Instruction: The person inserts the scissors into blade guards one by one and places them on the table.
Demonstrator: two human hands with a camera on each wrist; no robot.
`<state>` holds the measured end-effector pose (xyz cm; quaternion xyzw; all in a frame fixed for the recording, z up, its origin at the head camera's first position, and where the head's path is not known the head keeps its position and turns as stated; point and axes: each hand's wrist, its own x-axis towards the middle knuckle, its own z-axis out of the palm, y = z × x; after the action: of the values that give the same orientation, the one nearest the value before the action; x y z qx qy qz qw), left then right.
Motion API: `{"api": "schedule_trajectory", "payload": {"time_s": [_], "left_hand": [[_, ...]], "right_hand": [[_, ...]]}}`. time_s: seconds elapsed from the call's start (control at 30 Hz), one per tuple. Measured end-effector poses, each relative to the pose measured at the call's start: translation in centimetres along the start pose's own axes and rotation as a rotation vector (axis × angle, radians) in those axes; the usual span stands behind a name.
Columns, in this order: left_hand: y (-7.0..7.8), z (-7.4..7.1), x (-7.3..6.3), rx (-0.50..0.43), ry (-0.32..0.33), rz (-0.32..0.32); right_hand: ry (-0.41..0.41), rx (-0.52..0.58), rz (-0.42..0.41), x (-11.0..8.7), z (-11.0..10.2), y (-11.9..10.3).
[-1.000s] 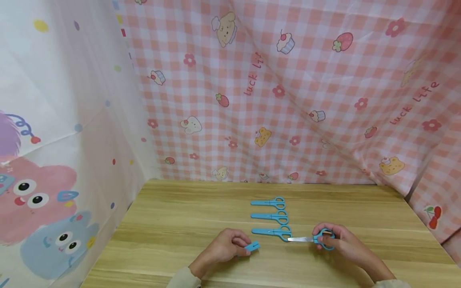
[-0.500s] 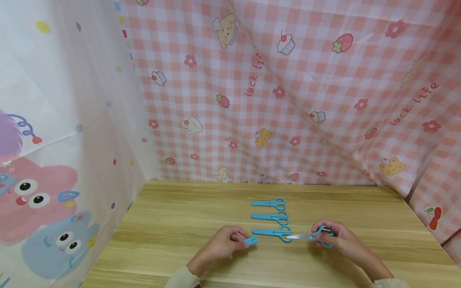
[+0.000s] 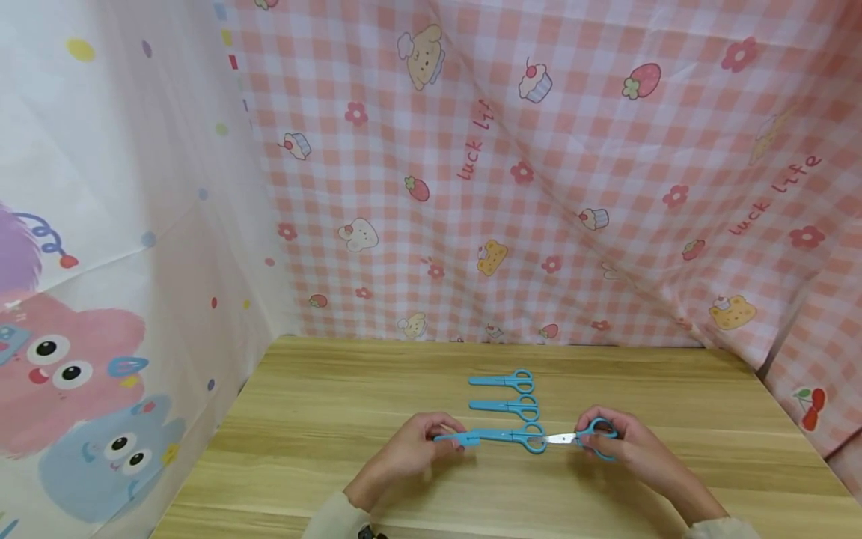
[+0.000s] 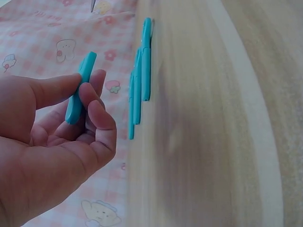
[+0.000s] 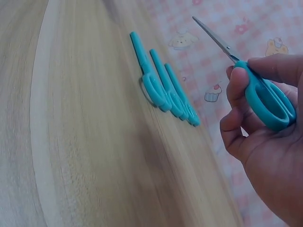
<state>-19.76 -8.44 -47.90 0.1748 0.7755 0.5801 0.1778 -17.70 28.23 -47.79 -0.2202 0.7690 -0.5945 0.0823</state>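
My left hand pinches a blue scissors cover between thumb and fingers, above the table. On the right, my right hand grips the blue handles of a pair of scissors. Their bare metal blades are together and point left toward the cover, with a gap between the two. Beyond the hands lie three covered blue scissors in a column: a far pair, a middle pair and a near pair. In the head view, the held cover overlaps the tip of the near pair.
The wooden table carries the row of scissors near its middle. A pink checked cloth hangs behind its back edge. Along the left side hangs a white cloth with cartoon figures.
Both hands have risen slightly in the head view. The left hand has turned the cover more level, and the right hand has brought the scissors a little leftward.
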Motion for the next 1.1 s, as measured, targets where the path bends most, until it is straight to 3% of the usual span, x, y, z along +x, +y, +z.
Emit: {"api": "schedule_trajectory", "payload": {"time_s": [0.33,0.67,1.1], "left_hand": [[0.7,-0.2,0.4,-0.017,0.012,0.005],[1.4,-0.7,0.8,0.035,0.037,0.045],[2.3,-0.7,1.0,0.016,0.059,0.040]], "right_hand": [[0.018,-0.009,0.017,1.1,1.0,-1.0],[0.024,0.018,0.013,2.2,2.3,-2.3],[0.042,0.032,0.046,3.1,3.0,-2.7]]}}
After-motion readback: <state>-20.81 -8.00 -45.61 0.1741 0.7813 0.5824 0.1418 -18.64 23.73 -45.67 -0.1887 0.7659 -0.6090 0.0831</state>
